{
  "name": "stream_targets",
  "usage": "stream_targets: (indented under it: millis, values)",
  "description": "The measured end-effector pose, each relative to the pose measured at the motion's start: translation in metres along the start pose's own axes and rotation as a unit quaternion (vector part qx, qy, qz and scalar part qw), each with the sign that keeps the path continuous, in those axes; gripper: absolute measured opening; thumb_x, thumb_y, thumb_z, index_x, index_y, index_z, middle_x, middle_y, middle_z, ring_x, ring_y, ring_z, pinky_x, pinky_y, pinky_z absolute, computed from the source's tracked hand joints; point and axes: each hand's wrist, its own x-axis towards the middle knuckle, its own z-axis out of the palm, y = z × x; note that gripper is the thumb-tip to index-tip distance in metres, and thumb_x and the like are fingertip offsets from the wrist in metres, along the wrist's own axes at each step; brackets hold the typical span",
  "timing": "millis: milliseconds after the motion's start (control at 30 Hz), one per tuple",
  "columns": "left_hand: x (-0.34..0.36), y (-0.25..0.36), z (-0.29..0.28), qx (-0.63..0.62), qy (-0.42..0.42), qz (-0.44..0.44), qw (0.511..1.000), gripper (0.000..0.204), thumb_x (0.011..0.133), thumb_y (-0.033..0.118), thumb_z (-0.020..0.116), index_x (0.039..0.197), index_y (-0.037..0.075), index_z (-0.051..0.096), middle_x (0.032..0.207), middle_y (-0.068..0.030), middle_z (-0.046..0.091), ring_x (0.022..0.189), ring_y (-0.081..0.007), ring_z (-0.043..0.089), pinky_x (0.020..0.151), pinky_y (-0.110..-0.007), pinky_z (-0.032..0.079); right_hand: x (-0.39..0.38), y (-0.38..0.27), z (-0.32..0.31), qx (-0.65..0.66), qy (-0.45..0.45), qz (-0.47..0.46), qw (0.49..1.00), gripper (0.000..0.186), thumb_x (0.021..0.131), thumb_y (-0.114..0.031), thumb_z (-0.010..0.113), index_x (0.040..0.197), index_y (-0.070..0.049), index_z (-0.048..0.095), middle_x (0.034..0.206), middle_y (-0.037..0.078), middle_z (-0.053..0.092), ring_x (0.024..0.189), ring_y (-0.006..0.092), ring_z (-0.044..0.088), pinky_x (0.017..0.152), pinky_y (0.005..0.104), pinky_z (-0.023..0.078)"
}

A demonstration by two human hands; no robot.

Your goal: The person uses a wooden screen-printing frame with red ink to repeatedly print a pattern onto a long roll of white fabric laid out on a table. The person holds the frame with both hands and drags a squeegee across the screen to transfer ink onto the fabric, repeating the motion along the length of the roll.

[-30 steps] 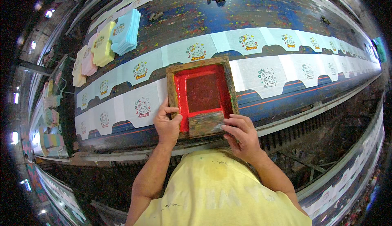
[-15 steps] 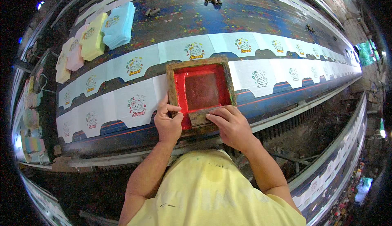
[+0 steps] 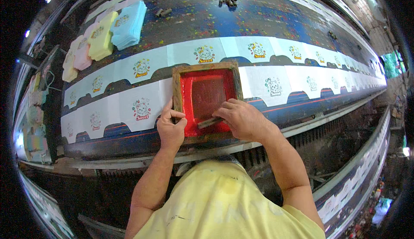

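Observation:
A wooden screen-printing frame [image 3: 177, 88] lies over a white fabric piece in the near row. Its inside walls and border are wet with red ink [image 3: 186, 103], around a darker square of mesh [image 3: 209, 95]. My left hand [image 3: 171, 124] holds the frame's near left side, fingers curled against the wood. Inside the frame, near its close edge, my right hand [image 3: 246, 120] grips a squeegee [image 3: 210, 123], which sits at a slant. The hand partly hides the squeegee. To the left, a white piece [image 3: 125, 103] carries a cartoon print with red lettering.
Beyond runs a row of pale blue printed pieces [image 3: 164, 55]. Blue [image 3: 129, 25], yellow [image 3: 101, 36] and pink fabric stacks stand at the far left of the long dark table [image 3: 185, 21]. Dark clumps [image 3: 228, 1] lie farther back. A metal rail [image 3: 319, 116] follows the near edge.
My right hand and the squeegee have shifted off the frame's near edge, and the squeegee has turned to a slant. My left hand still holds the frame. The whole view has shifted slightly.

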Motion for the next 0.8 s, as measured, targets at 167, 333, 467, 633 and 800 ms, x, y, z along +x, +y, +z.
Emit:
stream_targets:
  millis: [167,333,467,633,800]
  values:
    - [0.003,-0.004,0.001,-0.056,-0.005,0.006,0.998,0.021,0.083,-0.015,0.075,0.095,0.002,0.074,0.175,-0.0302,0.054,0.16,-0.0327,0.057,0.128,-0.042,0.046,0.025,0.033,-0.003,0.011,0.048,-0.027,0.998,0.037,0.093,0.0,0.071,0.129,-0.003,0.079,0.122,0.017,0.077,0.124,0.0416,0.071,0.11,0.051,0.059]
    - [0.003,0.002,-0.001,-0.098,-0.017,-0.013,0.995,0.028,0.081,-0.02,0.073,0.102,-0.001,0.073,0.179,-0.028,0.05,0.158,-0.031,0.058,0.127,-0.041,0.048,0.061,0.059,0.001,-0.026,0.106,-0.024,0.994,0.038,0.092,-0.002,0.071,0.13,-0.004,0.079,0.128,0.018,0.078,0.128,0.041,0.07,0.113,0.0502,0.057]
    - [0.0,0.009,0.0,-0.121,-0.006,-0.036,0.992,0.027,0.081,-0.02,0.073,0.101,-0.001,0.073,0.181,-0.026,0.049,0.156,-0.0295,0.06,0.125,-0.041,0.049,0.081,0.071,0.013,-0.029,0.189,-0.02,0.981,0.044,0.089,0.0,0.071,0.133,-0.004,0.079,0.128,0.017,0.078,0.127,0.0406,0.07,0.114,0.052,0.056]
    - [0.0,0.009,0.0,-0.071,-0.006,-0.006,0.997,0.024,0.083,-0.018,0.073,0.099,0.0,0.074,0.179,-0.0267,0.051,0.154,-0.0288,0.061,0.124,-0.041,0.05,0.056,0.065,0.028,-0.1,0.195,-0.099,0.971,0.04,0.093,-0.013,0.072,0.132,-0.008,0.08,0.121,0.016,0.075,0.115,0.0368,0.07,0.103,0.0484,0.057]
    - [0.001,0.004,0.002,-0.043,-0.004,-0.001,0.999,0.019,0.085,-0.014,0.074,0.099,0.0,0.074,0.178,-0.0269,0.053,0.155,-0.0298,0.062,0.124,-0.041,0.05,0.006,0.032,0.039,-0.074,0.155,-0.119,0.978,0.04,0.097,-0.018,0.069,0.134,-0.008,0.08,0.121,0.014,0.075,0.113,0.0331,0.069,0.1,0.047,0.056]
